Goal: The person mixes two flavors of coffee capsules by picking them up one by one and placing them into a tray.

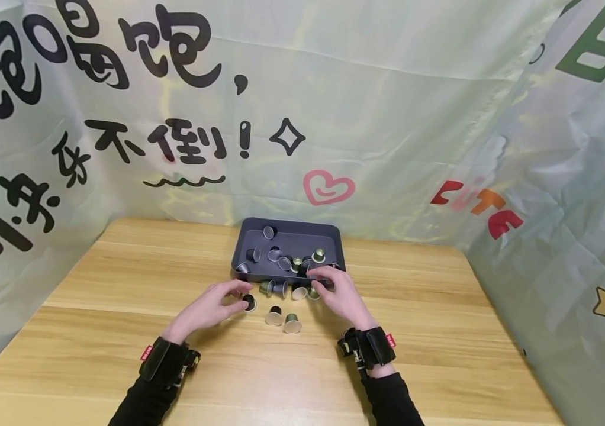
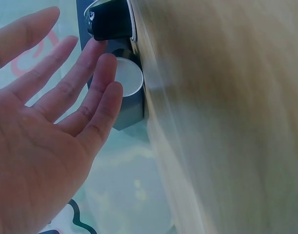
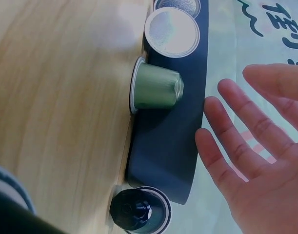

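Note:
My left hand (image 1: 216, 305) hovers over the table, its fingers slightly bent and holding nothing in the left wrist view. Close to its fingertips, a black coffee capsule (image 1: 249, 303) sits on the wood; in the left wrist view that side shows a black capsule (image 2: 112, 19) and one with a pale lid (image 2: 129, 78). Over the front right rim of the dark tray (image 1: 302, 228) is my right hand (image 1: 341, 294), fingers loosely spread with nothing between them in the right wrist view. A green capsule (image 3: 157, 87) stands on its rim before the tray wall.
Several capsules lie inside the tray, among them a green one (image 1: 318, 255) and a silver-lidded one (image 1: 269, 232). More lie along its front side. Nearer me, a black-topped capsule (image 1: 274, 316) and a green-topped capsule (image 1: 292, 323) rest on the table. A printed cloth (image 1: 388, 130) hangs behind.

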`<action>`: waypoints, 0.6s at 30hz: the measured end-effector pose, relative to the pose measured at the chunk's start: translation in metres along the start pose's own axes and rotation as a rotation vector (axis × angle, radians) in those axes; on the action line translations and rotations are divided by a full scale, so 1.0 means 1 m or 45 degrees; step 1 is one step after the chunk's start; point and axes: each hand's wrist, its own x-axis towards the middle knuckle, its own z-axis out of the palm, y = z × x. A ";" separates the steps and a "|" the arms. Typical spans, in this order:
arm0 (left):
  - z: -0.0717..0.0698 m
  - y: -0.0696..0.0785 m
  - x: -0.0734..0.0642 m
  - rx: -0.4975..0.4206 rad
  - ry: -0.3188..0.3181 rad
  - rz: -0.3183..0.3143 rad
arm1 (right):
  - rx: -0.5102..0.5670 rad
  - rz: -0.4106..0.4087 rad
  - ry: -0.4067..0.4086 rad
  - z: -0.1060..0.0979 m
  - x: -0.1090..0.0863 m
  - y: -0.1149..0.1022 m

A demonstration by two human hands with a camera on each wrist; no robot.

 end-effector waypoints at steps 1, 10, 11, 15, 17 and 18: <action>0.000 0.000 0.000 0.000 -0.001 -0.003 | 0.005 0.002 -0.002 0.000 0.000 0.000; 0.000 0.001 0.000 0.005 -0.008 0.005 | 0.031 -0.002 -0.003 0.000 0.000 0.003; 0.000 0.001 0.000 0.006 -0.009 0.007 | 0.031 -0.002 -0.002 0.000 0.000 0.003; 0.001 0.001 0.000 0.008 -0.016 0.012 | 0.039 0.003 -0.003 0.000 0.000 0.004; 0.001 0.001 0.000 0.007 -0.023 0.016 | 0.048 0.008 -0.005 -0.001 0.000 0.004; 0.001 0.001 0.000 0.006 -0.027 0.014 | 0.051 0.007 -0.007 -0.001 0.000 0.003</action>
